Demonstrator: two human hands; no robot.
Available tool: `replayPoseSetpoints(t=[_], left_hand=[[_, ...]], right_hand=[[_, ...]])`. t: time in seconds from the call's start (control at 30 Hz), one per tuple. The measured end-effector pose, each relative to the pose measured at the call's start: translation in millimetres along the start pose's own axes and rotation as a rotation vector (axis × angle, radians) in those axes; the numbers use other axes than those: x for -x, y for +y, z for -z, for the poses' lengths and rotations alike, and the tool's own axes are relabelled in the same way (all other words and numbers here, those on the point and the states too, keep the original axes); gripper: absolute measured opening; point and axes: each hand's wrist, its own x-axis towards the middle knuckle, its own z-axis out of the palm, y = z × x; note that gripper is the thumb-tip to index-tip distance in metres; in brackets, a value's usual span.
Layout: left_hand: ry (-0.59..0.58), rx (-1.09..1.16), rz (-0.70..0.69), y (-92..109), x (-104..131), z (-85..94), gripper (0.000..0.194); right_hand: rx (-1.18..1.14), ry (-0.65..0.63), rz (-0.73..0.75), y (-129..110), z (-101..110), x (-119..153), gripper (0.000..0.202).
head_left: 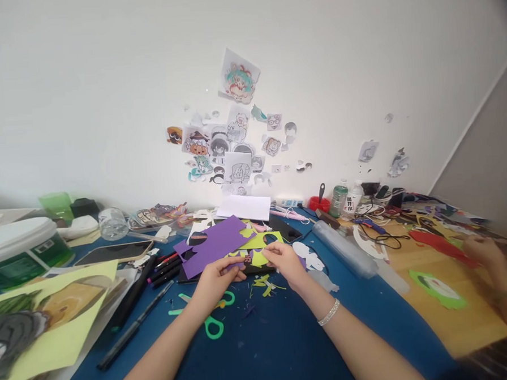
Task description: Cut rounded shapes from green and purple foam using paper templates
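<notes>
Over the middle of the desk, my left hand [221, 277] has its fingers curled closed around a small purple paper piece [236, 266]. My right hand [285, 262] pinches at the edge of a small yellow-green paper piece [259, 258], though its fingertips partly cover the contact. Just beyond both hands lies a large purple paper sheet [216, 246] with cut-out holes, overlapping a yellow-green sheet [277, 237]. Green-handled scissors [214, 328] rest below my left hand, partly hidden by the forearm. Yellow-green paper scraps [264, 284] lie between the hands.
Markers [166, 269], a grey pen [135, 326] and a phone [114, 252] lie left, near a white-lidded tub [18, 250]. A clear plastic roll [345, 250] and bottles [353, 199] stand right. Another person's hand [486, 251] is by red paper [443, 247].
</notes>
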Motion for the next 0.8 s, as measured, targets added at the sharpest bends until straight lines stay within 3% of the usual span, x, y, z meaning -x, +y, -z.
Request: replayPoseSetpoints(t=[0.23, 0.6, 0.8], left_hand=[[0.016, 0.137, -0.014, -1.1, -3.0, 3.3, 0.078], [0.042, 0.129, 0.064, -7.5, -3.0, 4.0, 0.052], [0.016, 0.186, 0.128, -6.4, -1.2, 4.8, 0.052]], right_hand=[[-0.052, -0.013, 0.026, 6.6, -7.0, -11.1, 0.036], [-0.029, -0.044, 0.033, 10.8, -8.3, -1.3, 0.035], [-0.016, 0.024, 0.056, -4.7, 14.8, 6.6, 0.033]])
